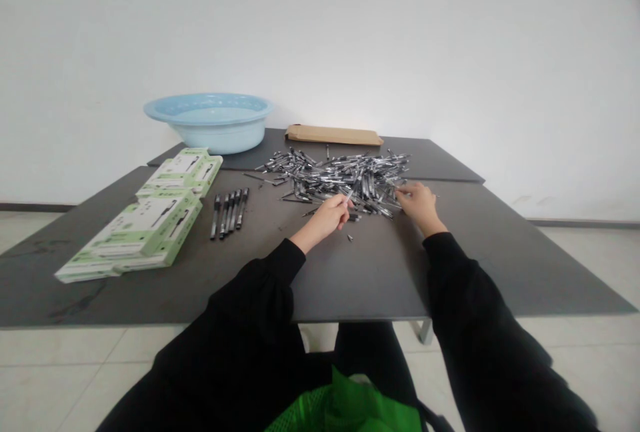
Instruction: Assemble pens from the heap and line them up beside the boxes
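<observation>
A large heap of pen parts [370, 175], clear barrels and dark pieces, lies spread on the grey table. At its front edge my left hand [329, 215] is closed, with a slim clear pen barrel [349, 197] sticking up from between thumb and fingers. My right hand [419, 205] reaches to the heap's right edge, its thumb and fingertips pinched together; what is between them is too small to make out. To the left, several capped black pens [229, 213] lie side by side in a row. A small pen tip [350, 238] lies loose in front of my left hand.
Green and white pen boxes [135, 225] are stacked on the left of the table. Behind them stands a light blue basin [215, 127]. A flat brown cardboard piece [334, 135] lies at the back, near the white wall. The table's front edge [360, 320] runs close before my lap.
</observation>
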Tool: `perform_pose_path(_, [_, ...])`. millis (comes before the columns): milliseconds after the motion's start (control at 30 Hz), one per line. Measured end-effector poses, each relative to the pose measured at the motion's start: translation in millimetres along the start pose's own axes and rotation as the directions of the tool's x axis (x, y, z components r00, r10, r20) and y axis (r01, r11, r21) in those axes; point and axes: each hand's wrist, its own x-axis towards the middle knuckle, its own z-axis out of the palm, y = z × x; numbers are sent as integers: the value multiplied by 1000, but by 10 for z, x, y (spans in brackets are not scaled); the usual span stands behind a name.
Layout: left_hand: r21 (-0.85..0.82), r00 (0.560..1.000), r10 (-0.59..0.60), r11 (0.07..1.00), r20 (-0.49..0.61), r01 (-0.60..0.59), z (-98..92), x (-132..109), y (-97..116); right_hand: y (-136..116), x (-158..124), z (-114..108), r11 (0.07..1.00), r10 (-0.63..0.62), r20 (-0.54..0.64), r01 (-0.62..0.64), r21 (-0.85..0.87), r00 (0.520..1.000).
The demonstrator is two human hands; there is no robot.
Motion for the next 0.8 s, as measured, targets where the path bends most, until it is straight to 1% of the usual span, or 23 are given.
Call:
perform_pose_path(100, [-2, 1000, -6, 1000, 12, 6, 3, 12, -17, 183, 63, 20, 996, 79, 131, -72, -54, 988])
perform_pose_path(200, [-8, 1000, -18, 1000, 19, 18, 11, 17, -26, 218, 94, 45, 993, 101, 187, -87, -83, 977])
perform_pose_path(300, [0, 1000, -20, 1000, 20, 20, 14, 6, -24, 190, 111, 80, 991, 105, 205, -84, -107, 973])
perform_pose_path(467, [20, 1000, 7, 1000, 21, -7, 16, -11, -30, 200, 108, 139, 993, 58, 215, -34, -117, 975])
perform_pose_path(533, [15, 1000, -1, 1000, 18, 1, 17, -4, -36, 215, 103, 137, 992, 35, 202, -8, -129, 979])
perform_pose_path(600, [14, 1000, -20, 1000, 10, 20, 17, 9, -39, 218, 102, 103, 992, 16, 156, 3, -125, 988])
perform_pose_path(667, [25, 1000, -29, 999, 1, 29, 15, 16, -35, 199, 103, 43, 997, 34, 83, -28, -66, 996])
perform_pose_path(700, [33, 1000, -26, 999, -1, 26, 14, 16, -33, 179, 102, 7, 998, 59, 48, -59, -2, 997])
perform_pose_path(767, [34, 1000, -5, 999, 7, 5, 16, 6, -27, 115, 91, -57, 974, 117, -12, -113, 197, 993])
perform_pose_path(800, [24, 1000, 7, 1000, 20, -8, 19, -4, -26, 72, 79, -81, 938, 140, -26, -125, 324, 990])
